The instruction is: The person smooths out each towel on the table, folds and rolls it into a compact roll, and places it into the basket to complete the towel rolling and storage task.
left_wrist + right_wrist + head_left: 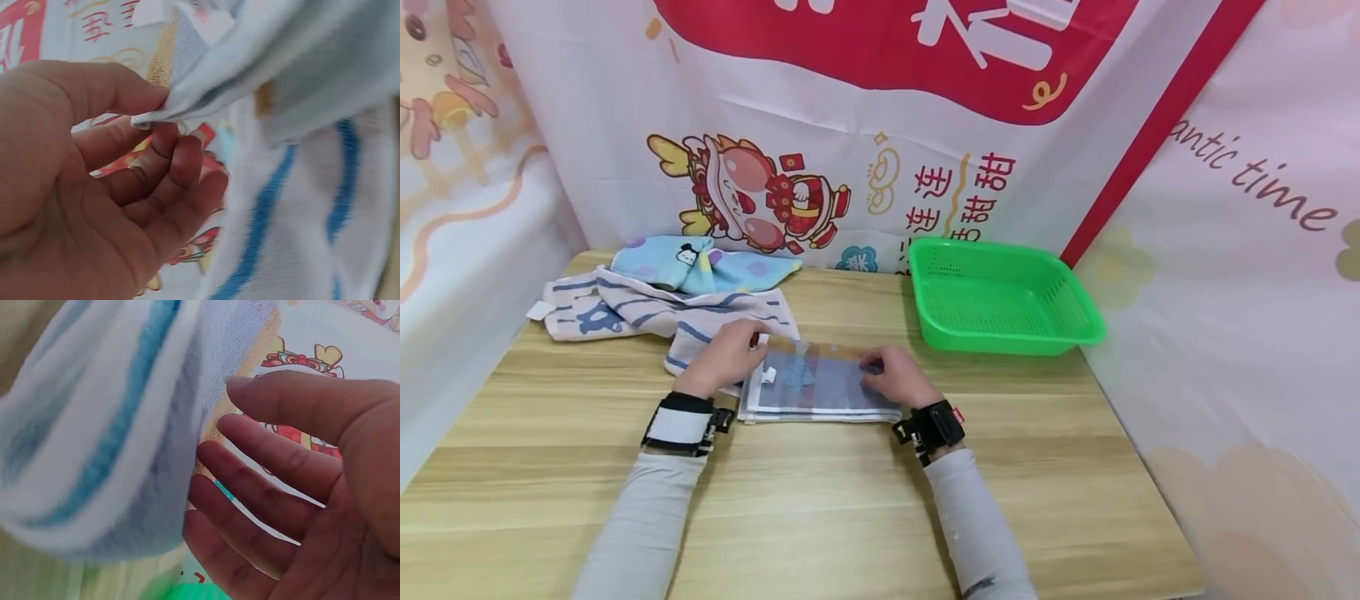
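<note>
A folded blue-grey towel (820, 379) with white edges, a tan band and a small white tag lies near the middle of the table. Its left far corner is pinched between thumb and index finger of my left hand (726, 360); in the left wrist view that hand (106, 169) has its other fingers loosely bent below the cloth. At the towel's right side is my right hand (904, 379). The right wrist view shows this hand (312, 469) with fingers extended and fingertips at the towel's edge (137, 425), thumb apart from the fingers.
A crumpled white towel with blue stripes (640, 304) lies at the back left, partly under the folded one. On it rests a light blue patterned cloth (662, 260). At the back right stands a green plastic basket (1007, 340). Printed curtains (865, 167) hang behind the wooden table (805, 517).
</note>
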{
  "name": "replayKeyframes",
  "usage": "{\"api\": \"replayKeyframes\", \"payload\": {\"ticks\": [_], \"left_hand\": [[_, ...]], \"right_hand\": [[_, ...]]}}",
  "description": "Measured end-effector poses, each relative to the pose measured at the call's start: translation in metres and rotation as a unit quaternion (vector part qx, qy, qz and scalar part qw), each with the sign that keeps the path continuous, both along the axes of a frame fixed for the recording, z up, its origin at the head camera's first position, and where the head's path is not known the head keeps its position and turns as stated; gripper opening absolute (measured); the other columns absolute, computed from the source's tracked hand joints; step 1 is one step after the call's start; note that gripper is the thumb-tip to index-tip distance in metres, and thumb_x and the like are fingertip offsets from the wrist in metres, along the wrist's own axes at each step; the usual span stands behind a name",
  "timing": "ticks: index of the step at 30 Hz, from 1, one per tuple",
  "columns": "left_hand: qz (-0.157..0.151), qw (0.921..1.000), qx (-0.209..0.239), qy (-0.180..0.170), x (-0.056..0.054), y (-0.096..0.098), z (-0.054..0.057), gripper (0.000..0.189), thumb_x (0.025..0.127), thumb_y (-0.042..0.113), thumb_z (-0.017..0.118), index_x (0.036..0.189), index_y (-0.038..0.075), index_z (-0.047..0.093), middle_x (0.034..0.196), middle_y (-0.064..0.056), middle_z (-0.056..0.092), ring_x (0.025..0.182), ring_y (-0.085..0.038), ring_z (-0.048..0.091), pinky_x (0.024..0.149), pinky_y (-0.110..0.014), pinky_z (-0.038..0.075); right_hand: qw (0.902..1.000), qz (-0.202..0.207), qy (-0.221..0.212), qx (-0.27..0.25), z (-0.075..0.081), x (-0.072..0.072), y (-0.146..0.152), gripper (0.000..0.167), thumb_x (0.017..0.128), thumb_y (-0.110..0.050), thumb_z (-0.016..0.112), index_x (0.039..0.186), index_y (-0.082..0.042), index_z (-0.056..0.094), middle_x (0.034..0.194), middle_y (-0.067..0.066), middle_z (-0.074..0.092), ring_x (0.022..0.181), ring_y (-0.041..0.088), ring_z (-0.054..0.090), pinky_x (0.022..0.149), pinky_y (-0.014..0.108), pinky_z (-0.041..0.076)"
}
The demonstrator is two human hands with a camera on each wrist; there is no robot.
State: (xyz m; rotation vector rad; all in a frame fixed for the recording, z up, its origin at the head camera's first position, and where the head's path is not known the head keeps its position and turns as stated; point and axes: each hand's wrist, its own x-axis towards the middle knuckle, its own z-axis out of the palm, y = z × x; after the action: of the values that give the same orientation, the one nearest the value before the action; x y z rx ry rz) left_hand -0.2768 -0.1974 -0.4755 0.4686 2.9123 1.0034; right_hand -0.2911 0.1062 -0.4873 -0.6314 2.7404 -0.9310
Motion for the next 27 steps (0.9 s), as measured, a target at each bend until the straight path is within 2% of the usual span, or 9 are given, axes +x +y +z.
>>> {"api": "replayKeyframes", "payload": {"ticks": [4,10,12,14,17,20,22,25,27], "left_hand": [[0.011,0.9998,-0.017,-0.008,0.003,-0.002,0.007,0.037,0.098,0.004,0.054,0.132,-0.010,0.059,0.124,-0.027,0.062,0.107,-0.036,0.058,0.091,-0.053,0.049],[0.036,0.9964,-0.073,-0.022,0.001,-0.006,-0.011,0.037,0.090,-0.002,0.061,0.126,-0.012,0.061,0.119,-0.029,0.064,0.107,-0.039,0.061,0.093,-0.055,0.050],[0.041,0.9957,-0.081,-0.017,0.002,-0.006,-0.012,0.041,0.088,-0.004,0.062,0.127,-0.013,0.059,0.120,-0.031,0.062,0.110,-0.042,0.060,0.095,-0.056,0.050],[0.042,0.9959,-0.080,-0.008,0.004,-0.004,-0.007,0.044,0.088,-0.003,0.063,0.131,-0.013,0.057,0.123,-0.033,0.059,0.113,-0.045,0.058,0.097,-0.057,0.049],[0.040,0.9958,-0.079,0.023,0.011,0.007,0.005,0.044,0.091,0.000,0.065,0.132,-0.010,0.057,0.125,-0.032,0.057,0.116,-0.045,0.056,0.098,-0.058,0.048],[0.014,0.9950,-0.078,0.061,0.019,0.031,0.016,0.035,0.091,0.002,0.067,0.125,-0.005,0.065,0.119,-0.025,0.064,0.110,-0.040,0.061,0.094,-0.054,0.052],[-0.025,0.9940,-0.081,0.069,0.026,0.052,0.019,0.028,0.091,0.004,0.069,0.118,-0.002,0.069,0.112,-0.019,0.068,0.105,-0.034,0.064,0.090,-0.050,0.054],[-0.086,0.9898,-0.102,0.049,0.036,0.082,0.017,0.019,0.089,0.008,0.070,0.107,0.001,0.072,0.102,-0.014,0.071,0.095,-0.029,0.067,0.082,-0.045,0.056],[-0.101,0.9863,-0.127,0.030,0.042,0.096,0.012,0.013,0.088,0.011,0.073,0.097,0.001,0.072,0.095,-0.013,0.071,0.089,-0.028,0.067,0.077,-0.045,0.056]], "right_hand": [[0.9999,0.005,0.009,0.001,0.002,0.000,-0.002,0.026,0.089,-0.002,0.074,0.115,0.002,0.072,0.116,0.015,0.072,0.112,0.029,0.066,0.101,0.041,0.052],[0.9993,0.017,0.015,0.029,-0.005,-0.001,-0.006,0.030,0.085,0.001,0.075,0.114,-0.001,0.073,0.120,0.013,0.072,0.116,0.028,0.065,0.104,0.041,0.050],[0.9991,0.019,0.018,0.034,-0.007,-0.001,-0.007,0.031,0.084,0.002,0.076,0.115,-0.001,0.073,0.119,0.013,0.072,0.116,0.028,0.065,0.104,0.041,0.050],[0.9988,0.019,0.023,0.038,-0.008,0.000,-0.007,0.031,0.083,0.001,0.077,0.114,-0.001,0.073,0.118,0.013,0.072,0.114,0.028,0.065,0.103,0.041,0.050],[0.9977,0.017,0.037,0.054,-0.008,0.001,-0.005,0.029,0.082,-0.003,0.079,0.111,-0.001,0.074,0.113,0.012,0.073,0.110,0.026,0.066,0.100,0.040,0.052],[0.9960,0.008,0.049,0.074,-0.005,0.003,-0.002,0.026,0.081,-0.007,0.083,0.104,-0.003,0.075,0.104,0.008,0.073,0.100,0.023,0.067,0.093,0.037,0.054],[0.9947,0.002,0.056,0.086,-0.003,0.004,-0.001,0.024,0.079,-0.011,0.086,0.098,-0.005,0.075,0.096,0.006,0.073,0.090,0.019,0.067,0.086,0.034,0.055],[0.9938,0.000,0.062,0.093,0.000,0.005,0.000,0.022,0.075,-0.017,0.090,0.089,-0.009,0.075,0.084,0.001,0.072,0.075,0.013,0.064,0.073,0.029,0.054],[0.9935,0.005,0.066,0.093,0.001,0.006,-0.001,0.021,0.074,-0.020,0.091,0.086,-0.010,0.076,0.079,-0.002,0.072,0.069,0.010,0.063,0.068,0.026,0.053]]}}
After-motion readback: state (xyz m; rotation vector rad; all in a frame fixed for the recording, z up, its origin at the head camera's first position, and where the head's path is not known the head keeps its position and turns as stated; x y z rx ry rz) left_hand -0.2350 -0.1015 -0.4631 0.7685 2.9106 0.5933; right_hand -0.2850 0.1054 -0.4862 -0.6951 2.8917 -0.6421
